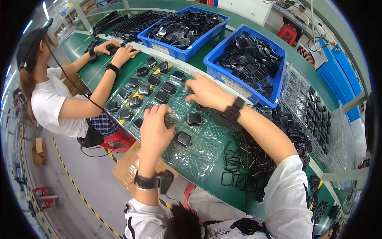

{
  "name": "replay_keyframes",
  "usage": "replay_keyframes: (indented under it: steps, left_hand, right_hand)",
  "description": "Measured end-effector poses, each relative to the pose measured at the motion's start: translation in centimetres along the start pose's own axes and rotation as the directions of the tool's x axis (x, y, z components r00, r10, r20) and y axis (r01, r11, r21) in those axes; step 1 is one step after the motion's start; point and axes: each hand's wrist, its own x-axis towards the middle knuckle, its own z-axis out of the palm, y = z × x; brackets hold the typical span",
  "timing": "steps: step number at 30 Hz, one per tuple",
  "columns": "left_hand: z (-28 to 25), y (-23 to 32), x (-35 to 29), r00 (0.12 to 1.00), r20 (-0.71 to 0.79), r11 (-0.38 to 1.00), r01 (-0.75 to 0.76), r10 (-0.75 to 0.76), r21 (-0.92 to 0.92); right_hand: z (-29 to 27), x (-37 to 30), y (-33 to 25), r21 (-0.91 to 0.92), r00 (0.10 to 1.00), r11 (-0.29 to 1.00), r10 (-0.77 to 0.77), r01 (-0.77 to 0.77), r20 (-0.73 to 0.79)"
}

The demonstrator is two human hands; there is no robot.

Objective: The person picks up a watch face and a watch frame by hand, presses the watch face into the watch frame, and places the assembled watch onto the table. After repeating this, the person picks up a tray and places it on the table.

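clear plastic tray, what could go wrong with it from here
The clear tray runs along the near edge of the green table, so a bump might tip it or shake pieces off.

The left hand grips a small dark piece among the black cases, and could knock or scratch one.

A messy pile of loose black parts lies beside the tray, so some might slide onto it.

Bright, even light; ceiling tubes (45, 10) glow at ten o'clock, the clear tray (203, 153) glints near six, edges bend.
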Motion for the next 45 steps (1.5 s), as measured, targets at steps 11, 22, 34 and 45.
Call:
replay_keyframes:
  steps: [11, 22, 34, 45]
  left_hand:
    - [0.4, -0.1, 1.0, 0.987, 0.144, 0.996, 0.076, -0.070, -0.042]
    - [1.7, 1.3, 2.9, 0.987, 0.155, 0.950, -0.004, -0.047, 0.311]
    - [1.7, 2.0, 4.6, 0.962, -0.062, 0.876, -0.214, 0.266, 0.432]
    - [-1.2, 3.1, -3.0, 0.980, -0.024, 0.980, -0.197, 0.196, -0.025]
  right_hand:
    - [1.6, 2.0, 2.3, 0.130, 0.994, 0.991, 0.009, 0.006, -0.113]
    - [2.6, 2.4, 4.4, 0.096, 0.992, 0.992, 0.088, -0.079, -0.090]
    - [1.0, 1.2, 4.5, -0.109, 0.944, 0.994, -0.010, -0.028, -0.330]
    - [1.0, -1.6, -1.9, 0.316, 0.947, 0.903, -0.319, 0.290, 0.043]
